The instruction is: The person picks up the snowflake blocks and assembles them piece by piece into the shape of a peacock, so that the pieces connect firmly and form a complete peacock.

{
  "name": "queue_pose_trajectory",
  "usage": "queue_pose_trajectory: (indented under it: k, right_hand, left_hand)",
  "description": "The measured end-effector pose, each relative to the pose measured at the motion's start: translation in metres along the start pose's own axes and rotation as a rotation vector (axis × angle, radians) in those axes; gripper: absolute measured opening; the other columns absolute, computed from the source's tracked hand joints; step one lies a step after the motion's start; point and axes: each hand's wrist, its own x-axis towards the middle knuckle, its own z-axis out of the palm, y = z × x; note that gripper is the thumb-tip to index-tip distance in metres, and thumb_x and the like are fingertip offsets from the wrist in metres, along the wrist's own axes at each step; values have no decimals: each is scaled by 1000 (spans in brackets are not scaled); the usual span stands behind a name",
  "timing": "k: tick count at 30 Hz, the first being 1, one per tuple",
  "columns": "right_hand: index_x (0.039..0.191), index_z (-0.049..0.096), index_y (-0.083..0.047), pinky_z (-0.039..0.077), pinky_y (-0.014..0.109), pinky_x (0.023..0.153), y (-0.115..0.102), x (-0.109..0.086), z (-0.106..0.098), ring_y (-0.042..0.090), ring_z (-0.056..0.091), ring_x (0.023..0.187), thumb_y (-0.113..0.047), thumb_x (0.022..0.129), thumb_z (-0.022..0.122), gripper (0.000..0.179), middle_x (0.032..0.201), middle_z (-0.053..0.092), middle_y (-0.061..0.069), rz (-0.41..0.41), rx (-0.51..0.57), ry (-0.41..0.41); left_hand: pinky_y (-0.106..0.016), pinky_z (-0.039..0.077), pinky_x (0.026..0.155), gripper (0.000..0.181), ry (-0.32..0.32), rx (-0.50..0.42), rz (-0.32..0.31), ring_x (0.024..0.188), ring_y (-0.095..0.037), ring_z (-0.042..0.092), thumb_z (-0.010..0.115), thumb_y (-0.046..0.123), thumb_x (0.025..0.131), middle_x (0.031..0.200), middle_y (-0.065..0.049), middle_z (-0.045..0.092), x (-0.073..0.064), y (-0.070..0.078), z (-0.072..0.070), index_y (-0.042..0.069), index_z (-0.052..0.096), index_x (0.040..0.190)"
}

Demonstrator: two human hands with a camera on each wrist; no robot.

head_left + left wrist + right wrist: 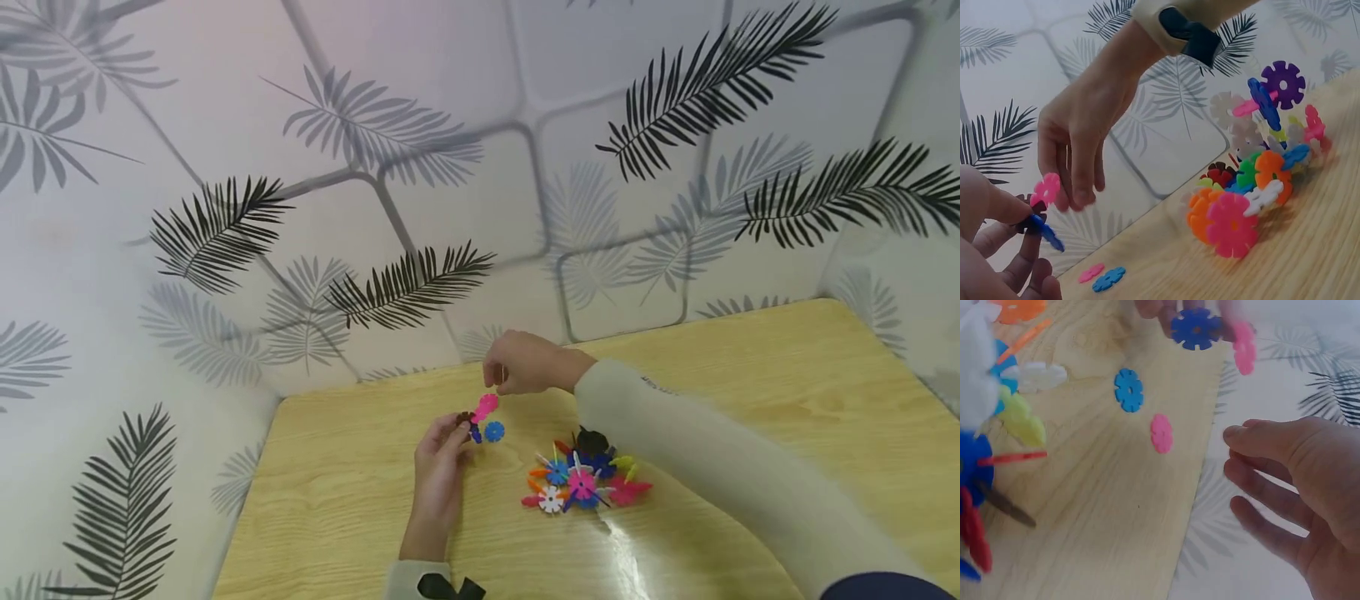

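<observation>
My left hand [442, 458] pinches a small cluster of joined snowflake discs between thumb and fingers. In it, a blue disc [1196, 329] and a pink disc [1245, 349] stand at angles, with a dark brown disc [1036, 209] at the fingertips. Just beyond and to the right, my right hand [525, 364] hovers with fingers bent and apart; the right wrist view shows nothing between them. On the table below the hands lie a loose light blue disc [1129, 390] and a loose pink disc [1161, 433].
Right of my left hand, under the right forearm, sits a spiky pile of many-coloured snowflake discs [581, 483]. The wooden table [337, 483] meets a leaf-patterned wall [465, 208] just behind the hands.
</observation>
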Motion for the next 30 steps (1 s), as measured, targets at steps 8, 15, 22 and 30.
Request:
queue_pose_trajectory:
  k: [8, 15, 22, 30]
  right_hand:
    - [109, 84, -12, 61, 32, 85, -27, 24, 37, 16, 68, 93, -16, 87, 93, 24, 103, 78, -1, 91, -85, -204]
    - [84, 72, -13, 46, 26, 69, -30, 23, 52, 11, 50, 75, -9, 87, 91, 20, 82, 64, -5, 120, -164, -178]
    - [91, 71, -12, 56, 27, 76, -19, 12, 52, 10, 60, 82, -4, 86, 89, 20, 92, 73, -3, 176, 27, -203]
    - [104, 69, -9, 56, 28, 78, -12, -5, 36, 12, 63, 84, -7, 92, 86, 21, 97, 72, 3, 147, 150, -63]
  left_hand:
    - [-25, 47, 81, 9, 52, 0, 14, 97, -11, 57, 66, 14, 109, 110, 7, 68, 0, -2, -5, 9, 72, 114]
    - [-27, 49, 88, 18, 79, 51, 50, 105, -12, 60, 65, 13, 109, 116, 5, 72, 1, -3, -4, 3, 75, 120]
    - [-23, 55, 92, 21, 75, 152, 89, 106, -9, 63, 64, 8, 109, 122, -7, 74, 1, -2, -1, -5, 75, 122]
    - [-19, 55, 84, 22, 72, 221, 127, 99, -12, 65, 71, 9, 105, 115, -9, 76, -3, -3, 0, -6, 74, 121]
